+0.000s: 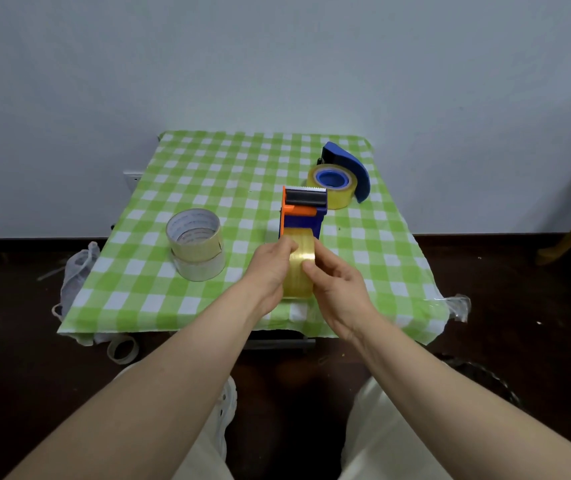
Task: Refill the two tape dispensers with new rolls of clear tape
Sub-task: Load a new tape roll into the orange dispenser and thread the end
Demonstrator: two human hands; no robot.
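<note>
Pale trousers and a white shoe (229, 396) fill the bottom of the head view, with two bare forearms reaching forward over them to a small table covered by a green-and-white checked tablecloth (208, 168). Both hands meet above the near middle of the cloth on a roll of clear tape (298, 271) that sits in the back end of an orange-and-blue tape dispenser (304, 216), whose toothed blade points away toward the wall. The left hand (270, 268) grips the roll's left side, fingers curled round it and thumb on its upper face. The right hand (337, 289) grips the right side, thumb tip pressed on the tape face and fingers curled behind, mostly hidden. At the far right of the table a blue tape dispenser (350, 164) lies on its side with a yellowish tape roll (332, 192) on its blue hub. To the left stand two spare tape rolls (197, 247), stacked one on the other. A pale mesh bag (76, 271) hangs off the table's left edge, and a clear ring (123, 348) lies below the near left corner.
</note>
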